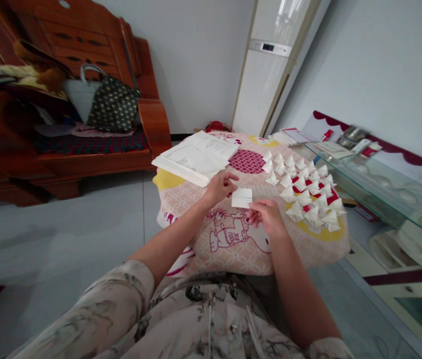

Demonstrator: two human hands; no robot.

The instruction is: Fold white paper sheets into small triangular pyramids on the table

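Pale, grey-figured fabric of the wearer's shirt [173, 329] occupies the near foreground, with both bare forearms extending over a tabletop [308, 257] covered in pink cloth with magenta and yellow motifs. Between the hands is a small white rectangular paper piece [241, 198], marked by a horizontal crease and positioned above the near-central part of the cloth. Right hand [266, 215]: the grip is pinching the lower right corner of the paper between thumb and finger. Left hand [221, 187]: the fingers are bent at the paper's upper left edge; whether this grip is closed on it cannot be told. Right of the hands, many pointed white folded-paper units [310, 192] stand in close rows, red showing between them. Beyond the left hand lies a thick stack of white printed sheets [196, 158], slightly fanned. Containers: a light grey handbag with a looped handle [79, 97] and, against it, a black bag with a pale repeated pattern [112, 105] rest on a carved red-brown wooden bench [154, 117]; the contents of both are hidden. At right, a clear glass shelf [386, 174] carries a round silver-coloured metal vessel [354, 132], its interior too small to make out. Background: a tall white upright appliance with a small dark display [261, 82] stands against the wall.
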